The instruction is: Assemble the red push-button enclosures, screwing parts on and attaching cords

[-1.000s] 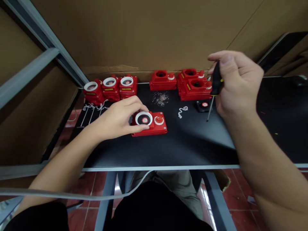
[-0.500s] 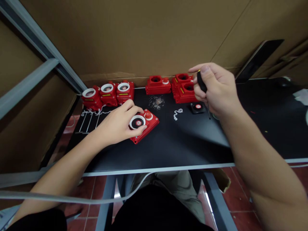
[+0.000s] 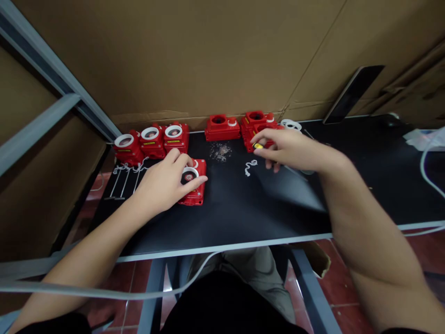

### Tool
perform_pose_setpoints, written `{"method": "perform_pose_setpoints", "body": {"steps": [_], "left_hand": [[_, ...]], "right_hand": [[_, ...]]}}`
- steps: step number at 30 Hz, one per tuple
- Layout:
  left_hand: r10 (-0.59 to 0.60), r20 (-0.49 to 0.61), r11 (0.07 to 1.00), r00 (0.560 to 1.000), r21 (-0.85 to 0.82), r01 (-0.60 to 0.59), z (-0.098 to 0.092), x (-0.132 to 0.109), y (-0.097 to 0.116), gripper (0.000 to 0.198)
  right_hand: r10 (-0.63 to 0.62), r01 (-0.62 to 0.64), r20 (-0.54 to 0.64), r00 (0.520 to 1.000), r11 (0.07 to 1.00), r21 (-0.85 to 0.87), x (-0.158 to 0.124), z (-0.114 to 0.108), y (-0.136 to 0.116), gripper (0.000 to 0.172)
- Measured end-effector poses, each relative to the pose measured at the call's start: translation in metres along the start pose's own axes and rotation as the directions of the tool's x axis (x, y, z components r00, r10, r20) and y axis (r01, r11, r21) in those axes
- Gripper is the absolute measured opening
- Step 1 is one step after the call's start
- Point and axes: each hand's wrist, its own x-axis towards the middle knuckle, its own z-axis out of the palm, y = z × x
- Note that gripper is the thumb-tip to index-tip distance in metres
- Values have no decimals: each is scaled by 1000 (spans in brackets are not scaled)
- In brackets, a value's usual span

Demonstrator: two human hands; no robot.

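My left hand point(image 3: 170, 178) grips a red box point(image 3: 199, 197) with a white ring around a black round centre, lying on the black table. Its thumb and fingers lie across the ring and partly hide it. My right hand point(image 3: 278, 147) is raised over the table, loosely closed on a screwdriver point(image 3: 258, 145) with a black and yellow handle. The thin shaft points down to the right from under the hand. Behind that hand, two more red boxes point(image 3: 255, 118) are partly covered. A short white cord point(image 3: 250, 166) lies between my hands.
Three red boxes with white rings point(image 3: 150, 133) stand at the left, with white cords and thin metal rods point(image 3: 121, 185) before them. One red box point(image 3: 222, 129) sits behind scattered shavings point(image 3: 220, 151). White rings point(image 3: 291, 124) lie at the back. A dark panel point(image 3: 352, 95) leans against cardboard.
My right hand has turned over and moved left and lower with the screwdriver. Under my left hand, the red box has rotated and now sits squarer to the table edge.
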Motion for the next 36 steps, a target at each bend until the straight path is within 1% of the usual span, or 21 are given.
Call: {"method": "perform_pose_setpoints", "body": {"steps": [2,4,5,7,9,11,14,17,19,21,23,25,27,28,29,30,32,34,36], "left_hand": [[11,-7,1000,1000,-19,-11,-2,1,-1,38],[74,-22,996,997,-46,-75,-5,1,-3,28],[118,-26,991,993,-60,-119,-7,1,-3,26],[195,-25,976,980,-88,-197,-11,1,-5,29],[235,-9,965,972,-121,-234,-13,1,-7,32],[244,-2,960,970,-143,-241,-14,1,-9,35],[251,-17,959,968,-134,-251,-12,2,-10,38],[280,-38,953,959,-112,-283,-7,1,-8,37],[298,-58,948,953,-99,-303,-4,1,-7,35],[310,-82,945,947,-83,-316,0,0,-6,35],[316,-96,944,944,-67,-323,3,0,-6,38],[316,-87,945,945,-59,-322,5,-1,-6,42],[307,-72,949,949,-55,-311,5,-2,-6,43],[300,-65,952,952,-53,-303,4,-2,-5,43],[291,-64,954,955,-49,-294,4,-2,-4,43],[283,-67,957,957,-46,-286,3,-2,-3,42],[261,-76,963,962,-41,-265,2,-2,-1,41],[229,-88,972,970,-41,-233,0,-1,1,38],[184,-95,982,978,-36,-188,-1,0,3,35]], "right_hand": [[3,0,92,996,999,-38,-2,21,-6,19],[-7,21,151,989,996,-92,-3,42,-11,22],[-18,39,165,986,991,-127,-2,51,-13,23],[-51,84,162,986,975,-205,-1,65,-16,22],[-92,129,144,985,951,-280,0,73,-18,23],[-123,162,134,983,927,-339,1,76,-18,27],[-143,185,134,981,899,-398,0,81,-18,34],[-161,200,126,979,880,-431,1,80,-20,34],[-172,200,104,980,871,-449,3,67,-22,24],[-157,162,50,986,862,-481,4,40,-23,9],[-89,34,-77,993,840,-541,4,2,-20,20],[36,-140,-185,982,797,-588,3,-39,-10,26],[215,-305,-217,952,720,-624,2,-73,5,26],[319,-376,-209,924,671,-638,2,-85,14,24],[417,-429,-184,890,629,-649,2,-94,23,27],[501,-467,-154,851,591,-658,2,-99,32,36],[614,-511,-101,783,543,-666,4,-104,46,44],[669,-532,-71,740,517,-670,7,-104,56,46],[692,-540,-60,719,503,-675,10,-102,61,47]]}}
